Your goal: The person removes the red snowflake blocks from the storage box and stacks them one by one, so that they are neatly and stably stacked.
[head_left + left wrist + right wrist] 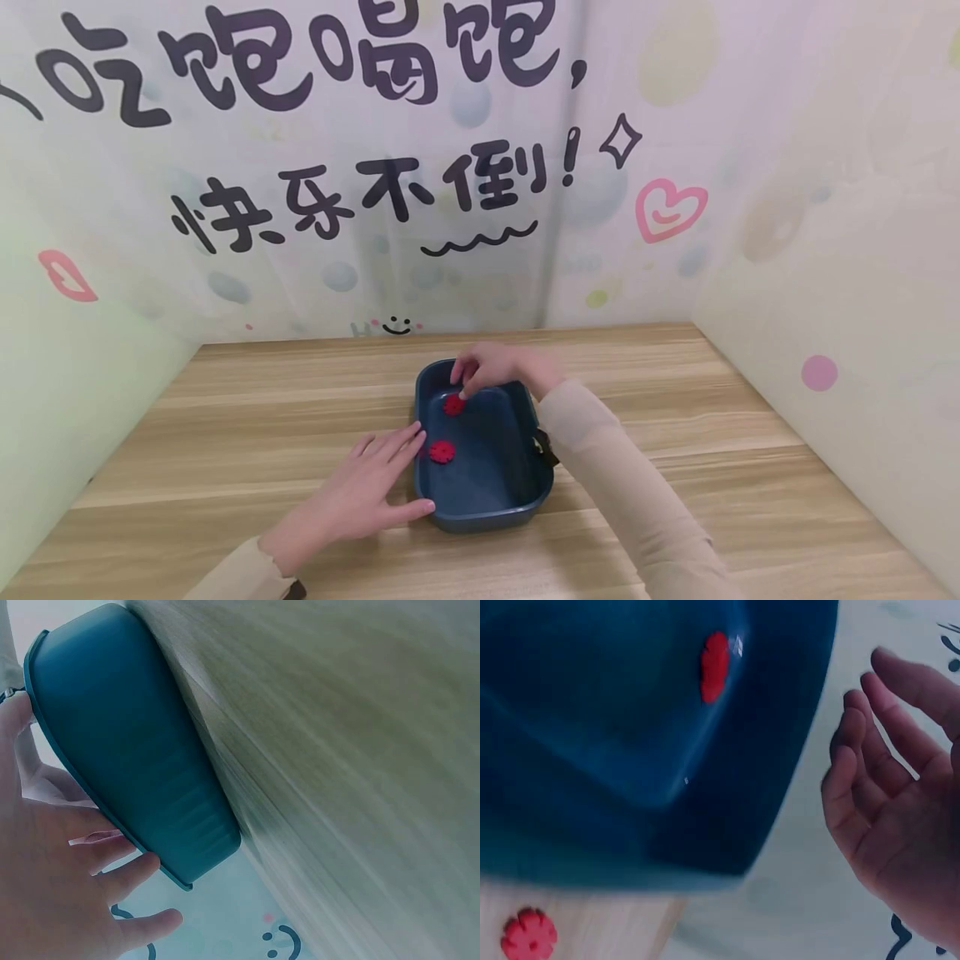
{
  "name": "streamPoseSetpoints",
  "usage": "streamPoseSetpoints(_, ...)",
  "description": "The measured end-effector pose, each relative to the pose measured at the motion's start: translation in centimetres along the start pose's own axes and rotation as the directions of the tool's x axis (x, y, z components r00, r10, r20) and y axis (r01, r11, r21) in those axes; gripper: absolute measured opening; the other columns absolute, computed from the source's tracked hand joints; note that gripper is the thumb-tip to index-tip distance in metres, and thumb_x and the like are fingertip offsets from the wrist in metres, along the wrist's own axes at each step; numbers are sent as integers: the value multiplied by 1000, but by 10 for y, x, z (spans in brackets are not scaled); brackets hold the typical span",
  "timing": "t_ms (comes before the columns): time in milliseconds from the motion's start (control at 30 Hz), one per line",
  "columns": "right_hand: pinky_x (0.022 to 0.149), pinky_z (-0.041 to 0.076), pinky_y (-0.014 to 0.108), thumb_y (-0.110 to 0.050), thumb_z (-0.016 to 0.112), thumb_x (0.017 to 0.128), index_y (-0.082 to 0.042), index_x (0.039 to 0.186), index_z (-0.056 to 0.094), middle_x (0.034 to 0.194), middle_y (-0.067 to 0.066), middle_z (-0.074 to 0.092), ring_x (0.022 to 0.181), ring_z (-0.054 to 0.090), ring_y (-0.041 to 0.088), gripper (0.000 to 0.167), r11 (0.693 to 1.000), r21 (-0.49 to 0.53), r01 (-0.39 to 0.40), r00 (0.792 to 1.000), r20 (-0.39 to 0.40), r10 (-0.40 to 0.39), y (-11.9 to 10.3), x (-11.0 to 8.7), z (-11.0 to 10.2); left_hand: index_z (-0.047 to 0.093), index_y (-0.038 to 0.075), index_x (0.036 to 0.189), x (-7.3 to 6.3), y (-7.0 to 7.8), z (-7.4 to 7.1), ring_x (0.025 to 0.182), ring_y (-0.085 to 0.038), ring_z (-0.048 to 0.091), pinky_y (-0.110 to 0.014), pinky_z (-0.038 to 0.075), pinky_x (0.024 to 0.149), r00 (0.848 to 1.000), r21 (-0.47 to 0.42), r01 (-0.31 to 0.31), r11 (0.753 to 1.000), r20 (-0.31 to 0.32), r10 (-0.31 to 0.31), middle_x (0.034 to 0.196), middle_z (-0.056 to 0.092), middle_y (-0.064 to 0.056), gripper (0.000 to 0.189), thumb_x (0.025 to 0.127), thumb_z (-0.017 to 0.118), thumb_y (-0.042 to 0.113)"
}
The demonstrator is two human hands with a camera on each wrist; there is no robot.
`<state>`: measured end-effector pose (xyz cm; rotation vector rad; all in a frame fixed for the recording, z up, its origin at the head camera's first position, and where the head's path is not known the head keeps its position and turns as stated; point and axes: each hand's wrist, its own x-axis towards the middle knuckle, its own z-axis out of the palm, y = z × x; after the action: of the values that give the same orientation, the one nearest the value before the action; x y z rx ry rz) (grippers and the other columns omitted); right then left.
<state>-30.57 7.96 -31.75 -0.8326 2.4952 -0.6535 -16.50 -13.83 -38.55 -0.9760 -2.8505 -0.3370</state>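
A dark blue rectangular tray (487, 518) with rounded corners stands on the table. Inside it, along its left side, lie two red flower-shaped discs: one nearer (442, 452), the other farther back (453, 405). My left hand (367, 483) rests against the tray's left rim, thumb and fingers spread; the left wrist view shows the fingers (124, 877) largely straight along the rim. Above the tray's far left corner is my right hand (487, 367), fingers pointing down close to the farther disc. In the right wrist view this hand (907, 817) has loosely bent fingers with nothing visible between them.
Another red flower-shaped disc (529, 936) lies on the table outside the tray, on its right side; my right arm hides it in the head view. The wooden table (300, 392) meets a printed white wall (480, 283) at the back, with walls on both sides.
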Motion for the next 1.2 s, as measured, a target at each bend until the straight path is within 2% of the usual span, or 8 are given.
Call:
streamPoseSetpoints(100,67,45,27,-15,68,77,-15,100,60,86,0,58,79,52,16,24,999,23,-42,995,86,40,-4,5,10,36,7,135,0,0,0,123,-23,28,-50,21,97,1000,-1,-1,1000,-1,1,140,29,-7,82,77,45,65)
streamPoseSetpoints(267,68,45,27,-12,69,75,-19,99,58,87,0,56,80,50,15,27,999,4,-54,975,216,52,-7,10,27,36,8,135,0,0,0,124,-22,28,-50,20,97,1000,-8,9,1000,15,-9,141,28,-6,82,77,44,66)
streamPoseSetpoints(433,68,45,28,-7,69,74,-21,100,56,87,2,54,81,49,15,33,996,-3,-94,952,294,91,-5,13,41,37,6,135,1,0,2,123,-24,29,-51,21,96,1000,-7,-7,1000,-3,7,140,29,-7,81,78,47,63)
streamPoseSetpoints(567,67,45,27,-5,69,73,-23,100,55,89,2,52,81,48,16,36,990,-8,-141,943,304,137,-3,15,50,38,5,134,1,-1,3,122,-24,30,-51,22,95,999,1,-21,1000,-26,21,139,31,-8,79,78,49,61)
streamPoseSetpoints(733,63,43,25,-4,70,72,-24,102,54,85,3,51,75,47,15,39,989,-11,-145,943,303,141,-2,18,59,37,5,134,1,-2,4,122,-25,31,-51,23,95,999,6,-33,999,-34,33,139,31,-9,79,78,48,61)
streamPoseSetpoints(900,61,40,25,-5,71,72,-24,100,53,81,2,52,71,47,14,38,994,-24,-109,951,287,111,-1,20,65,37,5,134,0,-2,3,122,-25,31,-52,23,94,999,-3,-35,999,-33,35,139,31,-9,80,78,47,62)
streamPoseSetpoints(1200,68,41,29,-9,73,70,-25,98,52,85,0,53,79,49,15,38,993,-37,-109,966,232,114,0,20,72,36,7,135,0,-2,2,123,-23,29,-50,21,96,1000,-12,-16,1000,-9,16,140,29,-7,80,78,47,62)
